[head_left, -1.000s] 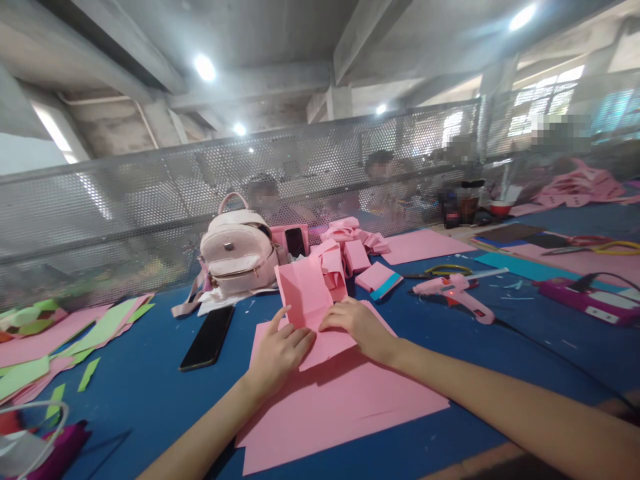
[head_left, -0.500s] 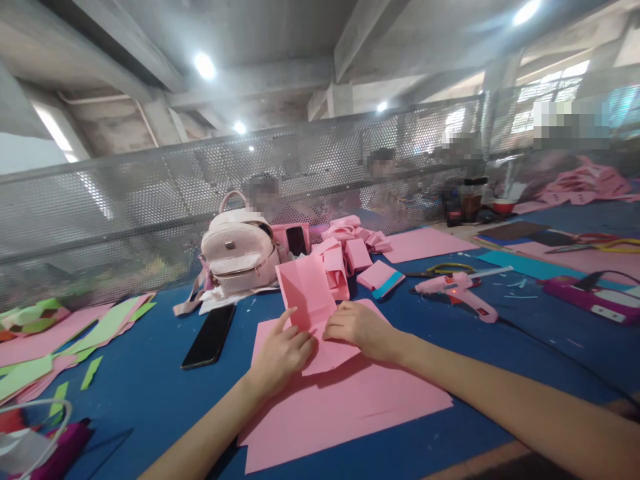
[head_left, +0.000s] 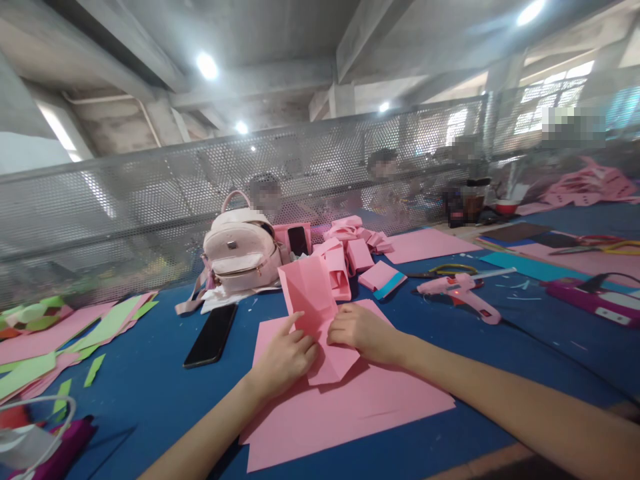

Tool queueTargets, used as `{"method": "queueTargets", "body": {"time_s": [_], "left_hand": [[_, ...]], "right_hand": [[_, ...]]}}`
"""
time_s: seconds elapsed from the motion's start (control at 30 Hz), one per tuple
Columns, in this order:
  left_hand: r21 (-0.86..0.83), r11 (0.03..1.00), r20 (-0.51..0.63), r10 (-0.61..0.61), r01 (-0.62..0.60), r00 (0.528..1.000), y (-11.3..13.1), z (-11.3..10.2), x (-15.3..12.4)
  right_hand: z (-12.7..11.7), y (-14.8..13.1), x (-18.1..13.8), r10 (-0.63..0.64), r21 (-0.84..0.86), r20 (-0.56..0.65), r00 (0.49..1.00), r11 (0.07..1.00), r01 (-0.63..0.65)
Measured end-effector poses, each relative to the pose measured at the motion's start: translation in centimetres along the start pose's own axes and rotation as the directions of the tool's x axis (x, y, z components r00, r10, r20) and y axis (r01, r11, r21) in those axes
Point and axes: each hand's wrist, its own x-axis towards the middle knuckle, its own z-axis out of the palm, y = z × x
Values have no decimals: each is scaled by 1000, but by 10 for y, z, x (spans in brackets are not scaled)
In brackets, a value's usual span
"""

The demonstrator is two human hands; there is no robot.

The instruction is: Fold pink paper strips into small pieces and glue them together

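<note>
In front of the backpack (head_left: pixel 243 250) and to its right, a folded pink paper (head_left: pixel 310 290) stands partly raised, grasped at both sides: the left hand (head_left: pixel 285 357) holds it with index finger extended, the right hand (head_left: pixel 369 333) with fingers bent down on it. Flat pink sheets (head_left: pixel 360 410) lie on the tabletop (head_left: pixel 150 387), in front of the backpack; a black phone (head_left: pixel 211 336) rests just before it, a pink glue gun (head_left: pixel 461 291) well to its right

On my blue table (head_left: pixel 150 400), large pink sheets (head_left: pixel 350 427) lie directly before me, a black phone (head_left: pixel 211 335) to their left, a pink glue gun (head_left: pixel 461 289) and purple power strip (head_left: pixel 575 299) to their right.
</note>
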Motion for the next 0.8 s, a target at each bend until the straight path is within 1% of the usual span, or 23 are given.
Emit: {"method": "queueTargets", "body": {"time_s": [0.17,0.33,0.5,0.7,0.8], "left_hand": [[0,1000,11,21,-21,1000,1,0,-1],[6,999,-58,45,-44,997,1,1,1],[25,998,-104,52,-50,993,3,1,3],[42,996,-92,88,-84,992,3,0,1],[40,996,-82,82,-79,993,2,-1,0]], "right_hand": [[-2,-2,1,4,-40,9,1000,999,-4],[-2,-1,0,1,-28,38,999,1000,0],[-1,1,-3,5,-19,68,998,1000,-4],[-3,1,-2,28,-32,89,996,999,-25],[-4,-1,-1,54,-30,91,994,998,-51]]}}
